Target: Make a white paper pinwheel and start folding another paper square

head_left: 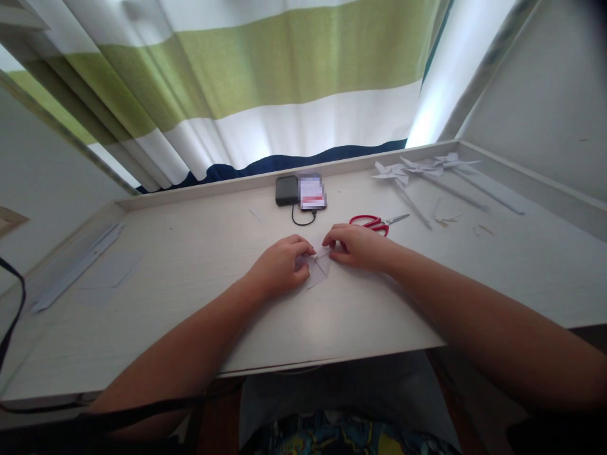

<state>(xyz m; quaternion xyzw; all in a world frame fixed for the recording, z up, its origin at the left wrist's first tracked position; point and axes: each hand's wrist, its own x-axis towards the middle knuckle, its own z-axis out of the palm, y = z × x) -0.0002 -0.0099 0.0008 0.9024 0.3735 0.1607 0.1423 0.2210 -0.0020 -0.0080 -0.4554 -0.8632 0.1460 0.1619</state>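
Note:
Between my two hands, low over the white table, is a small piece of white paper with cuts or folds running toward its middle. My left hand pinches its left side, thumb below and fingers curled above. On the upper right, my right hand grips another part of the paper between thumb and forefinger. Just beyond the right hand lie red-handled scissors, blades pointing right. Parts of the paper are hidden under the fingers.
Paper pinwheels on rolled paper sticks lie at the back right, near thin scraps. A phone is cabled to a dark power bank at the back. Paper sheets and folded strips lie at left.

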